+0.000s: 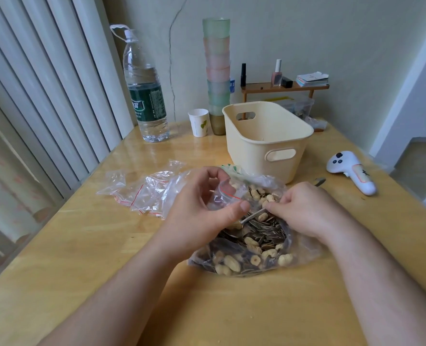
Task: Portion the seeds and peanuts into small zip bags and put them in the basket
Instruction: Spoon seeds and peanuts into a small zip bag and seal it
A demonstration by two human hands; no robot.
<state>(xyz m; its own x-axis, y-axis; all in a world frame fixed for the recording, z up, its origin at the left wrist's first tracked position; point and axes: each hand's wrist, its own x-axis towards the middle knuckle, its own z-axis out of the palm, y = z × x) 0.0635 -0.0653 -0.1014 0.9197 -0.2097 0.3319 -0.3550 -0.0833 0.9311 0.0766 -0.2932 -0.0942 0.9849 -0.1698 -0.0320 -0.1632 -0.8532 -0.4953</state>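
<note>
Left hand (204,211) pinching zip bag (225,196), right hand (304,211) (spoon (253,216), seemingly) — over seeds (261,231)

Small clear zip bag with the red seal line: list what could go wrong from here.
1. The left hand pinches the small clear zip bag with its mouth barely open; a scoop from the metal spoon in the right hand may miss it.
2. Spilled striped sunflower seeds and shelled peanuts may scatter across the wooden table.
3. The cream plastic basket sits behind the big bag, so reaching over could drag it.
</note>
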